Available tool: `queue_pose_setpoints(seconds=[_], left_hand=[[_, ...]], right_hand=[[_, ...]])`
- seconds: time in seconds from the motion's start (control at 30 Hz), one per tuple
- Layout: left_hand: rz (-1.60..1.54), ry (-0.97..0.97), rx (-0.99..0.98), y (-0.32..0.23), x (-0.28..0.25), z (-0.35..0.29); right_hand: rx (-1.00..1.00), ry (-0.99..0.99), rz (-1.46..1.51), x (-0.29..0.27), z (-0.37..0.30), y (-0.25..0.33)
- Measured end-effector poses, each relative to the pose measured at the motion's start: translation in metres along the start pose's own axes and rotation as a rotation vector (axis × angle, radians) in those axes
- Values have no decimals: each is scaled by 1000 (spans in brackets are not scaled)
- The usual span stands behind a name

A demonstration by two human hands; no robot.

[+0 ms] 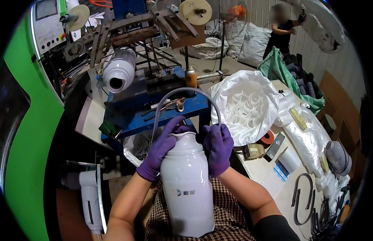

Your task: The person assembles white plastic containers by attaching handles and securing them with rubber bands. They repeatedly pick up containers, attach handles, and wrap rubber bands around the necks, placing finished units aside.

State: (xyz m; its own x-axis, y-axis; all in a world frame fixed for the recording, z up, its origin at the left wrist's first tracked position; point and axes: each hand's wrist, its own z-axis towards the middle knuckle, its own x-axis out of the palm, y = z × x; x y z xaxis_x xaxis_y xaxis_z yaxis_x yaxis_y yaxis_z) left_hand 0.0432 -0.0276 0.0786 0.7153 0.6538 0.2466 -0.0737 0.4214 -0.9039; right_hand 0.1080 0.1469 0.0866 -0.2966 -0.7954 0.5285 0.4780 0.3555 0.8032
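A pale lilac, glossy thermos-flask shell stands in my lap, its open spouted neck uppermost. Above its neck arches a thin grey carrying handle. My left hand, in a purple glove, is closed round the handle's left end beside the neck. In the matching glove, my right hand pinches the other end just right of the neck, with thumb and fingers closed. Both handle tips are hidden by my fingers, so I cannot tell whether either touches the shell.
A white sack of clear rings stands on the right-hand table beside several loose dark handles. Ahead, a blue bench holds pliers and a spray can. Another shell hangs at a machine. A person stands far right.
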Motion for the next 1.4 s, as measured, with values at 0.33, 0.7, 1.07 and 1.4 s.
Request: queue_pose_setpoints(seconds=[0.33, 0.7, 1.07, 1.4], left_hand=[[461, -72, 447, 0, 32, -5], [259, -191, 164, -9, -3, -27], [35, -324, -12, -27, -7, -20], [734, 124, 625, -14, 10, -34]], right_hand=[[383, 691, 471, -64, 45, -23], [468, 662, 532, -72, 31, -52], [586, 749, 796, -46, 34, -70], [503, 421, 272, -63, 31, -77]])
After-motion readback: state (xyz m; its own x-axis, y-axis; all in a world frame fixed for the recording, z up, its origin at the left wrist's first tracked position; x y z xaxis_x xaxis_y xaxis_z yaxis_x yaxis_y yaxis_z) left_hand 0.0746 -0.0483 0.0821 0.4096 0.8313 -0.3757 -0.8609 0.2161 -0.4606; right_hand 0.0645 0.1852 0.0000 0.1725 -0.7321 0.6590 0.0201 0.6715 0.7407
